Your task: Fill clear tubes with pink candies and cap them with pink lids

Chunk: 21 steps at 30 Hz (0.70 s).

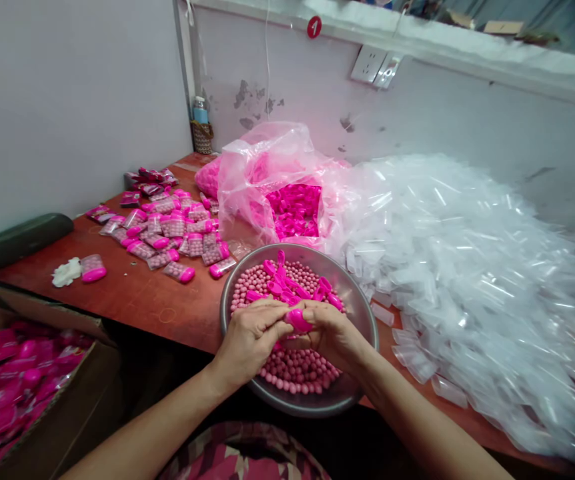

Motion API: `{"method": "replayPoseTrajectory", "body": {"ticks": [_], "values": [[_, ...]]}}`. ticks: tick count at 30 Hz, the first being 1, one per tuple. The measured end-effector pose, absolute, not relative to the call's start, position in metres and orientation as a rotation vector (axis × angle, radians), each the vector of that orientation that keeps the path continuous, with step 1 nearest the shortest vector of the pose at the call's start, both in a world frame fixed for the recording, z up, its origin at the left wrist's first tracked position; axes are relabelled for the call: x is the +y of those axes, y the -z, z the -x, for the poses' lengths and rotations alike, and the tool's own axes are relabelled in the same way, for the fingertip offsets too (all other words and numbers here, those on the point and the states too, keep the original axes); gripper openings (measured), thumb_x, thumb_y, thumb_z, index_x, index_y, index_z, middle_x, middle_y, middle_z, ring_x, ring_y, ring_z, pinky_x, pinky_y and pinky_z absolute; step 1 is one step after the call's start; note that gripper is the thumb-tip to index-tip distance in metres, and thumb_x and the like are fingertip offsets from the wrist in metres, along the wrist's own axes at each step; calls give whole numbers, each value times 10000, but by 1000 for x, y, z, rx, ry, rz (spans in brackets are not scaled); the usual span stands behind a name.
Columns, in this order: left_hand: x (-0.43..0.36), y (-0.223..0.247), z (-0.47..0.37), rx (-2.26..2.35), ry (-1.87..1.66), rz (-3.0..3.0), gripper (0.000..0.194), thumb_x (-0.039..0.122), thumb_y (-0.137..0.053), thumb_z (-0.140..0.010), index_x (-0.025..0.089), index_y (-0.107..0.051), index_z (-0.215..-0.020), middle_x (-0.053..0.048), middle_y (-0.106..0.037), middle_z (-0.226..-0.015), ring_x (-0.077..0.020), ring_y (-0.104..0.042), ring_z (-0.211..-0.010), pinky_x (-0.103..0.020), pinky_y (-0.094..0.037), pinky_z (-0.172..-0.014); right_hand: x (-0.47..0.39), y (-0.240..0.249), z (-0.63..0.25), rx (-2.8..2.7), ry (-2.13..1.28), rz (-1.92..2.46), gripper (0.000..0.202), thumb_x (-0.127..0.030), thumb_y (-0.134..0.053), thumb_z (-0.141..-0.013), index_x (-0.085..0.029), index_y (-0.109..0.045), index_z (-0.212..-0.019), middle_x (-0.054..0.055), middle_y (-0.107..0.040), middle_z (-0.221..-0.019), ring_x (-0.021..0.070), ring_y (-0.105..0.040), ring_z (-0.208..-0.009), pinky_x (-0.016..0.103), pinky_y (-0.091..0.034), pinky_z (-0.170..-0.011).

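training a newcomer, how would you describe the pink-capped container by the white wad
On the red table, go left from the metal bowl, past the heap of containers. Near the table's left end lies the pink-capped container, set apart from that heap, right beside the crumpled white wad.

On my feed the fingers (273, 331) are bare, as are the left forearm (155, 420) and right forearm (417, 417) behind them. Below the fingers, I make out a patterned garment (242, 461) in pinkish red, dark maroon and beige blocks; its cut I cannot tell.
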State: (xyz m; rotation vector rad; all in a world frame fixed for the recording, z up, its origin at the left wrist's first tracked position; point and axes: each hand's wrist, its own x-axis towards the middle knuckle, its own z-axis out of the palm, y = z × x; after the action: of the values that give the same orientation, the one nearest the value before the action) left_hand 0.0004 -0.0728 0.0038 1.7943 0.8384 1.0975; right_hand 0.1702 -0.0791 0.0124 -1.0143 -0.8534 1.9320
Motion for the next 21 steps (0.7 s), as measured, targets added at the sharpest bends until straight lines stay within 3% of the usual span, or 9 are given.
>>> {"method": "replayPoseTrajectory", "body": {"ticks": [4, 7, 10, 15, 18, 21], "values": [[-74, -3, -4, 845, -1100, -1767, 249, 147, -557, -819, 217, -682, -1023, -36, -686, -1017, -173, -609, -940, -278, -451, -868, -77, -15, -172, -872, -1954, 1025, 214, -289, -643, -726, -140, -623, -878, 49, -662, -811, 164, -639, -757, 327, -544, -703], [-60, -10, -1, 912, -1155, -1687, 258, 206, -563, -819, 203, -666, -1056, -29, -695, -1022, -182, -624, -955, -282, -464, -875, -73, -23, -179, -1020, -1863, 993, 380, -418, -638, -746, -176, -593, -1036, 90, -635, -1030, 195, -620, -898, 343, -538, -732], [-27, -30, 16, 1058, -1312, -1630, 325, 303, -577, -810, 169, -638, -1100, -37, -674, -1086, -204, -618, -995, -304, -473, -890, -69, -36, -197, -1239, -1578, 1091, 421, -448, -633, -750, -208, -573, -1090, 98, -549, -1203, 214, -573, -1013, 331, -535, -745], [19, -59, 49, 1325, -1535, -1820, 508, 299, -588, -808, 141, -464, -1274, -58, -546, -1276, -190, -521, -1153, -355, -381, -1007, -73, -47, -265, -1321, -1011, 1448, 363, -406, -603, -780, -188, -568, -1069, 84, -612, -1082, 184, -618, -904, 330, -527, -753], [10, -48, 47, 1430, -1429, -1952, 401, 323, -580, -813, 203, -554, -1196, -12, -586, -1234, -190, -520, -1157, -365, -354, -1034, -82, -32, -320, -1364, -622, 1710, 363, -401, -525, -819, -166, -550, -1095, 93, -628, -1053, 181, -634, -835, 338, -527, -716], [-14, -23, 34, 1431, -1263, -1900, 341, 378, -575, -803, 234, -620, -1109, 12, -642, -1150, -207, -577, -1083, -373, -401, -1004, -89, -7, -364, -1553, -254, 2058, 283, -321, -458, -842, -142, -609, -1002, 99, -667, -923, 202, -635, -784, 355, -496, -716]]}}
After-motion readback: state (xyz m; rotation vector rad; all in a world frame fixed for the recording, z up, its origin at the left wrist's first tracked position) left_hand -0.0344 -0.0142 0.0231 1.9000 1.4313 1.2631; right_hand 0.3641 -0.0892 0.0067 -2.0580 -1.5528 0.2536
